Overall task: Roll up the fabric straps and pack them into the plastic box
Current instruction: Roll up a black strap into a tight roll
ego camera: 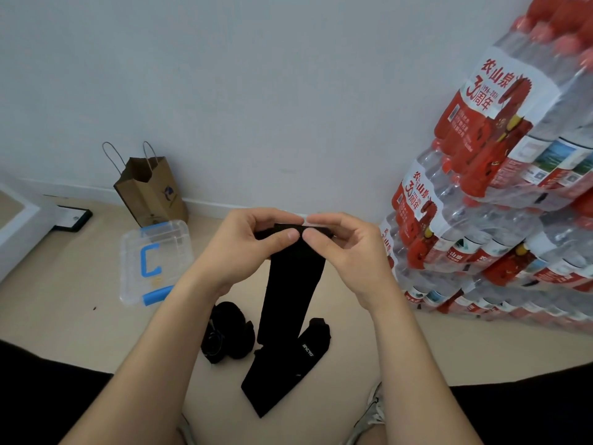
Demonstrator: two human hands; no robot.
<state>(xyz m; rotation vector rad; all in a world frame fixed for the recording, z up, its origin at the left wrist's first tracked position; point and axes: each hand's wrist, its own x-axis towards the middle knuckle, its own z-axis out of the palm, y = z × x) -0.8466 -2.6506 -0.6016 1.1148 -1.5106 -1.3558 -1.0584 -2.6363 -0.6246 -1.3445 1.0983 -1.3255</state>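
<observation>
From the head camera, the left hand (pixel 245 240) and right hand (pixel 341 244) pinch the top end of a hanging black strap (pixel 290 293), seemingly starting its roll, which next needs tight turns before reaching the closed plastic box (pixel 154 261) left.
</observation>
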